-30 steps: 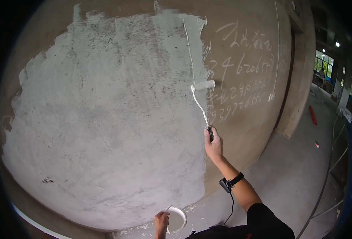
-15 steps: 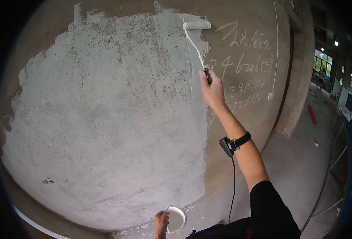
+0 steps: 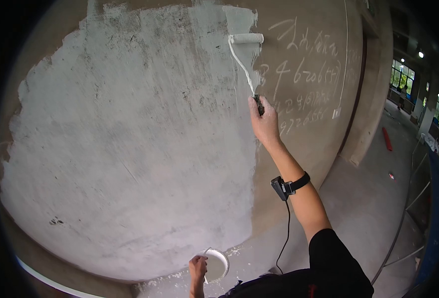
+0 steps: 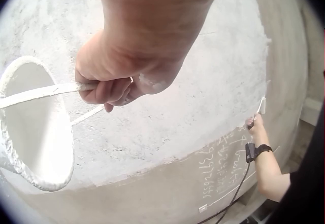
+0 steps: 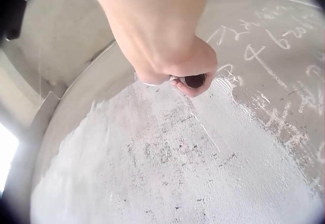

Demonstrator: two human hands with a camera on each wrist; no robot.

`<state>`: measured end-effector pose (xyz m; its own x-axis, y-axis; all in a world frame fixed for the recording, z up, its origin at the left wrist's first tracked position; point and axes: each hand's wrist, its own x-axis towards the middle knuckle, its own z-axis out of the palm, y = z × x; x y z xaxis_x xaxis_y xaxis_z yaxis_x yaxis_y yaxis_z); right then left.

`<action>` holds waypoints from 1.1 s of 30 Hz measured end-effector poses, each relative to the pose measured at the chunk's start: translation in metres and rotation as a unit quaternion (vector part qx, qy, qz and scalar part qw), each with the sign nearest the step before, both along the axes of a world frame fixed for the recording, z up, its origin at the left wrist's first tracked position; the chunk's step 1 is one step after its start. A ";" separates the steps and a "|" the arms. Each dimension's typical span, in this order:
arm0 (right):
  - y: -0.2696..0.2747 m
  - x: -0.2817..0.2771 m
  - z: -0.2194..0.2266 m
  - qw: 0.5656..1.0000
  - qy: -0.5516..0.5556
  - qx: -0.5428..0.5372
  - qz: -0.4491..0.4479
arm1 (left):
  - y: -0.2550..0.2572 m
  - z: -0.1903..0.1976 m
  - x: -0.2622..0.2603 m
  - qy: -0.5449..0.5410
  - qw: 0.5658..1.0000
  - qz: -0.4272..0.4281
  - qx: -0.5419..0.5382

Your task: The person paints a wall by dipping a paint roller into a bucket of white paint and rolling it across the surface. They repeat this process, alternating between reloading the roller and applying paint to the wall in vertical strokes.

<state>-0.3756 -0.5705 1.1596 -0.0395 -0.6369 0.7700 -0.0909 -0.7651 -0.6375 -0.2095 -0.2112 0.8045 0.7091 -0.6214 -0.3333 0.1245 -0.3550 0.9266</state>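
Note:
My right hand [image 3: 265, 121] grips the dark handle [image 5: 194, 81] of a paint roller [image 3: 246, 38], raised high on the wall. The roller's white sleeve lies against the wall near the right edge of the painted area [image 3: 145, 124]. White paint coats its bent frame. Low in the head view, my left hand [image 3: 198, 268] holds the white-coated bail handle [image 4: 40, 95] of a paint bucket [image 3: 223, 260]. In the left wrist view the fingers curl round that handle, and the bucket's rim [image 4: 70, 155] is thick with white paint.
Chalk writing [image 3: 306, 74] covers the bare brown wall right of the paint. A doorway edge [image 3: 361, 99] stands beyond it. White spatters dot the floor by the bucket. A red object [image 3: 387, 139] lies on the floor at right, near metal tubing [image 3: 412, 203].
The roller went up the wall in my right hand, then came slightly down from its top position. Fresh white paint widens the strip there. My left hand keeps holding the bucket.

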 end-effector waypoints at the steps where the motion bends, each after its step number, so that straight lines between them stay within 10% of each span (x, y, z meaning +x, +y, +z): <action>1: 0.001 0.000 -0.014 1.000 0.002 0.002 0.000 | 0.000 0.000 0.001 -0.001 1.000 0.000 -0.003; 20: 0.034 -0.039 -0.233 0.975 0.153 0.163 0.004 | 0.014 0.006 0.013 0.000 1.000 0.024 0.020; 33: 0.002 -0.015 -0.070 0.988 0.149 0.020 -0.032 | 0.032 0.014 0.013 -0.028 0.999 0.000 0.037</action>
